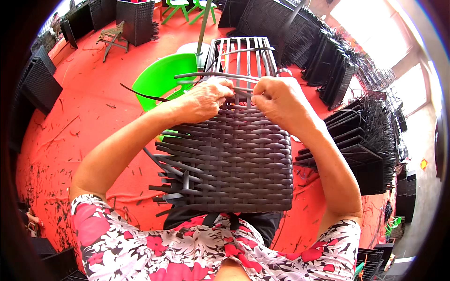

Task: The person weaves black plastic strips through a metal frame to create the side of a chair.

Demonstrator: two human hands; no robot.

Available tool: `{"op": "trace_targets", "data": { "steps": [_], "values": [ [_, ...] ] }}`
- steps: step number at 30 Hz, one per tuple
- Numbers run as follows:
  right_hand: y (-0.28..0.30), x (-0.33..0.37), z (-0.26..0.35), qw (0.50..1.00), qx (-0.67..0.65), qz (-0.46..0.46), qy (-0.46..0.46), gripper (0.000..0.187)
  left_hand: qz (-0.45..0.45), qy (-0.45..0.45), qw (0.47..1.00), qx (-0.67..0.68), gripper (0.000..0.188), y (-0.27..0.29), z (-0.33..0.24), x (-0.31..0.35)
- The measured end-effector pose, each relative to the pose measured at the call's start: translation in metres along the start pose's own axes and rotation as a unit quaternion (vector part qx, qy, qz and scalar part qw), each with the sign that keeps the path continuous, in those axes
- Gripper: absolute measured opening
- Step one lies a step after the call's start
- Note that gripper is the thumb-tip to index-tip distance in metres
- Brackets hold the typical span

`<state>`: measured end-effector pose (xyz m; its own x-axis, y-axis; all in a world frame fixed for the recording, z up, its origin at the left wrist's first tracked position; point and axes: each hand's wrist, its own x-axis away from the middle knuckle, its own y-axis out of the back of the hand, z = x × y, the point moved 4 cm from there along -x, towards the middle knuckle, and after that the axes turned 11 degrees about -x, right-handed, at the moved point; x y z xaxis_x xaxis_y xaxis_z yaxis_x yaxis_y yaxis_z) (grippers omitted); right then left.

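A dark brown woven panel (248, 164) stretches away from my lap, its lower part covered in flat plastic rattan weave. Beyond my hands, the bare slats of its frame (241, 56) show. At the upper edge of the weave, my left hand (206, 98) is closed with its fingertips on a rattan strip (241, 89) among the slats. My right hand (283, 100) pinches the strip on the other side, thumb against the curled forefinger. Another strip end (197, 74) sticks out leftward above my left hand. Loose strip ends (176, 185) fringe the panel's left side.
A green plastic chair (164, 77) stands just past my left hand, beside a thin upright pole (203, 30). Stacked dark woven panels (358, 136) line the right side, more (40, 84) the left. A folding stool (114, 40) stands farther back. Strip scraps litter the red floor (51, 173).
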<state>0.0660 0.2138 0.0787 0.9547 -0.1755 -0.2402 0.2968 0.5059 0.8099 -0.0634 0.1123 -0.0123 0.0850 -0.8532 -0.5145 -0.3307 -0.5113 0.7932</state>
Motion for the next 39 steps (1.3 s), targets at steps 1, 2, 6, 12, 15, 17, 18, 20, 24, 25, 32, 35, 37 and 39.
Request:
{"op": "trace_targets", "data": {
  "steps": [1, 2, 6, 12, 15, 17, 18, 20, 24, 25, 32, 35, 37, 39],
  "values": [
    [-0.003, -0.001, 0.0, 0.998, 0.049, 0.031, -0.009, 0.018, 0.03, 0.006, 0.999, -0.037, 0.023, 0.002, 0.0, -0.008],
    [-0.006, -0.002, 0.0, 0.994, 0.105, 0.02, 0.011, 0.013, 0.06, 0.012, 0.995, -0.075, 0.025, 0.004, -0.003, -0.016],
    [-0.011, -0.007, 0.021, 0.984, 0.177, 0.027, -0.02, 0.013, 0.051, 0.115, 0.991, -0.047, 0.026, -0.002, 0.011, -0.027],
    [-0.009, -0.01, 0.016, 0.98, 0.19, 0.052, -0.03, 0.014, 0.087, 0.1, 0.987, -0.092, 0.023, -0.015, 0.008, -0.025],
    [-0.013, -0.016, 0.012, 0.983, 0.166, 0.068, -0.022, 0.015, 0.139, 0.064, 0.988, 0.008, 0.026, -0.023, 0.021, -0.026],
    [-0.017, -0.021, 0.004, 0.986, 0.15, 0.074, -0.024, 0.016, 0.151, -0.004, 0.984, 0.099, 0.023, -0.018, 0.018, -0.037],
    [-0.018, -0.023, 0.0, 0.984, 0.158, 0.077, -0.031, 0.016, 0.187, 0.132, 0.958, 0.173, 0.023, -0.024, 0.025, -0.037],
    [-0.023, -0.027, -0.003, 0.981, 0.172, 0.085, -0.04, 0.016, 0.129, 0.216, 0.95, 0.186, 0.022, -0.018, 0.027, -0.033],
    [-0.023, -0.022, 0.002, 0.996, 0.072, 0.022, 0.042, 0.017, -0.034, 0.309, 0.893, 0.327, 0.013, 0.02, 0.033, -0.011],
    [-0.018, -0.017, -0.001, 0.995, 0.042, -0.023, 0.089, 0.02, -0.029, 0.268, 0.918, 0.291, 0.012, 0.037, 0.015, -0.013],
    [-0.036, -0.03, -0.005, 0.942, -0.305, 0.124, -0.07, 0.017, -0.046, 0.291, 0.825, 0.482, 0.015, 0.051, -0.003, 0.01],
    [-0.03, -0.029, -0.003, 0.975, -0.162, 0.081, -0.129, 0.017, 0.057, 0.22, 0.967, 0.117, 0.016, 0.03, 0.022, 0.017],
    [-0.033, -0.031, -0.001, 0.998, -0.017, 0.046, -0.028, 0.019, 0.103, 0.145, 0.984, 0.008, 0.024, 0.019, 0.027, 0.014],
    [-0.038, -0.036, -0.001, 0.993, 0.073, 0.078, -0.04, 0.021, 0.091, 0.128, 0.986, -0.06, 0.027, 0.009, 0.033, 0.013]
  ]
}}
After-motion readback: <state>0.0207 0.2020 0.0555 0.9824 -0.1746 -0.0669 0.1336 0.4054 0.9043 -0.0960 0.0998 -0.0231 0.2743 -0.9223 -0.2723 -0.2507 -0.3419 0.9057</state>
